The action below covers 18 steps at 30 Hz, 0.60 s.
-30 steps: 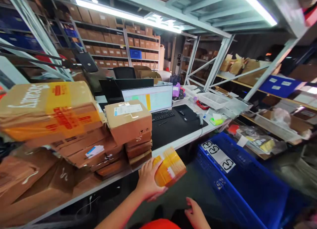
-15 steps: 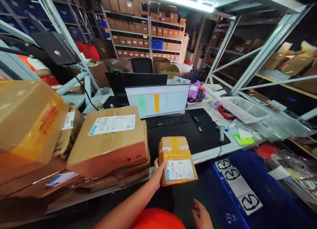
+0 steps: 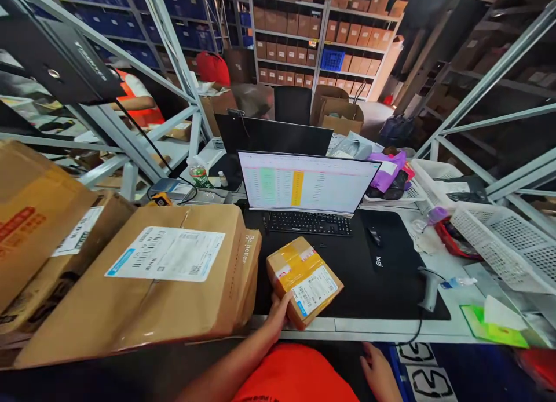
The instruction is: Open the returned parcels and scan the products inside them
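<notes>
Left hand (image 3: 277, 315) at the near corner of a small parcel (image 3: 304, 280), fingers against its side, thumb out of sight; holding it, grip narrow. Parcel is a cardboard box bound in yellow tape, white barcode label facing up, lying at an angle on a black desk mat (image 3: 412, 298), just in from the front edge of the bench (image 3: 330, 326).

Right hand (image 3: 380, 373) lower, beyond the bench edge, fingers spread and empty, touching nothing that shows. Nearest to it: a handheld barcode scanner (image 3: 430, 289), standing on the mat's right end, cable running down over the edge.

Just left of the parcel, a large cardboard carton (image 3: 165, 309) with a white shipping label, lying flat; more cartons (image 3: 26, 216) stacked at the bench's left end. Behind the parcel, a black keyboard (image 3: 309, 223) and a monitor (image 3: 308, 183) showing a spreadsheet. Computer mouse (image 3: 374, 236) on the mat, right of the keyboard. White plastic basket (image 3: 504, 245) near the right end.

Background left, a co-worker in an orange vest (image 3: 136, 98), beyond the steel shelving frame (image 3: 174, 54).
</notes>
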Motion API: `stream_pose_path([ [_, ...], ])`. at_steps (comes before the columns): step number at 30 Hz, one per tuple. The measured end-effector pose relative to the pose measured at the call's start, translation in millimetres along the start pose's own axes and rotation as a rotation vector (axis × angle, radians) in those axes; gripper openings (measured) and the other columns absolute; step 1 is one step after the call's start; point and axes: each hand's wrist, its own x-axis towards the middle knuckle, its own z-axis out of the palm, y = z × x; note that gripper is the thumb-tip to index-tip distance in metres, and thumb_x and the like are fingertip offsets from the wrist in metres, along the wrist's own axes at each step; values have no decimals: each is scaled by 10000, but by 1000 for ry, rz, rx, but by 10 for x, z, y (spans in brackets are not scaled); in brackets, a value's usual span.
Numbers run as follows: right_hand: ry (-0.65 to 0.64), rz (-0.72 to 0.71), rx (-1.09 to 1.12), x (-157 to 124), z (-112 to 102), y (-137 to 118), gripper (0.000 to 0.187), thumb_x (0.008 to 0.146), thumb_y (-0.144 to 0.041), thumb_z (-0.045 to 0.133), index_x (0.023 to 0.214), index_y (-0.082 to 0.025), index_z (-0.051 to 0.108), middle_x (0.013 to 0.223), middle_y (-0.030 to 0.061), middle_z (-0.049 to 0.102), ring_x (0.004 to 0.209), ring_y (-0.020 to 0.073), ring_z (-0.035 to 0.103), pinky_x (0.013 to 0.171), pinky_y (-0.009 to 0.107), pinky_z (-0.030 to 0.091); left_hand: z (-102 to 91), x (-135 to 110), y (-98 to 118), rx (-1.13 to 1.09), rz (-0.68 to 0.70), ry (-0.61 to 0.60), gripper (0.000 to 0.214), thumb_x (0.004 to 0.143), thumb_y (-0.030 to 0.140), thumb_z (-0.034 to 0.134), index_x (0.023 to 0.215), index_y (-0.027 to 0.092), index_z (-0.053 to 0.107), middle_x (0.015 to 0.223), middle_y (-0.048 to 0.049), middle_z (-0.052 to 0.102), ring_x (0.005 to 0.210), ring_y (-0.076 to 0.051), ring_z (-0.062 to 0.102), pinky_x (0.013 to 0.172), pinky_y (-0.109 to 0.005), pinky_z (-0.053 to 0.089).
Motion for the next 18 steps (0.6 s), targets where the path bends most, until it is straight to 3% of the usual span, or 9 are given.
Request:
stream_pose_path([
  [4,42,-198,-126,491,-409,-265,543,797,-386,432,1180,-94,683,1210,222,666,978,303,699,983,443,524,-8,42,-91,-65,25,86,651,895,471,626,1418,241,315,1451,-181,543,1280,-293,600,917,-429,587],
  [8,115,-353,-312,1144,-958,-436,539,842,-328,396,1273,-116,639,1259,195,620,1177,303,612,1079,427,450,78,43,-275,-167,76,166,554,906,391,630,1388,246,399,1432,-159,573,1241,-297,629,879,-411,602],
  [13,280,-357,-391,2237,-1559,-556,616,886,-374,396,1385,-35,520,1352,253,536,1287,341,520,1101,441,408,358,-32,-522,-270,94,272,518,907,416,615,1376,236,489,1309,-139,676,1180,-301,671,852,-405,610],
  [18,360,-329,-368,3197,-1752,-631,745,896,-466,446,1470,6,394,1496,309,379,1411,399,380,1112,485,372,656,75,-845,-279,145,332,599,882,477,660,1404,280,442,1317,-132,666,1080,-278,714,818,-394,612],
])
